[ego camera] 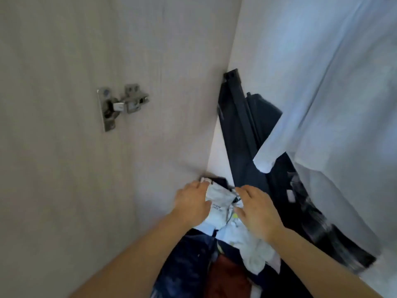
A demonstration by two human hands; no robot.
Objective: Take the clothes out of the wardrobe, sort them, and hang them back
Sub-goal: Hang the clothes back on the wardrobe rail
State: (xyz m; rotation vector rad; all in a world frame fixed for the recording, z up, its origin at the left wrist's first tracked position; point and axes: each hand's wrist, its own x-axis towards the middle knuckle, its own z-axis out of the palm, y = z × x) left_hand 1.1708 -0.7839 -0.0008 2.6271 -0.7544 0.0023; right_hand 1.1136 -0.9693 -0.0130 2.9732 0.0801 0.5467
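I look down into the wardrobe's left corner. A crumpled white garment [219,208] with small printed text lies on top of a pile of clothes. My left hand [191,201] holds its left edge, with the fingers curled over the cloth. My right hand [254,208] grips its right side, thumb against the fabric. Under it lie a dark blue garment [184,263] and a rust-red one [227,278]. A pale blue shirt [322,93] hangs at the right, its sleeve cuff [263,165] dangling just above my right hand.
The wardrobe's pale wood-grain side panel [64,168] fills the left, with a metal door hinge [120,104] on it. A black folded frame [242,130] leans in the back corner and runs down to the right behind the hanging shirt.
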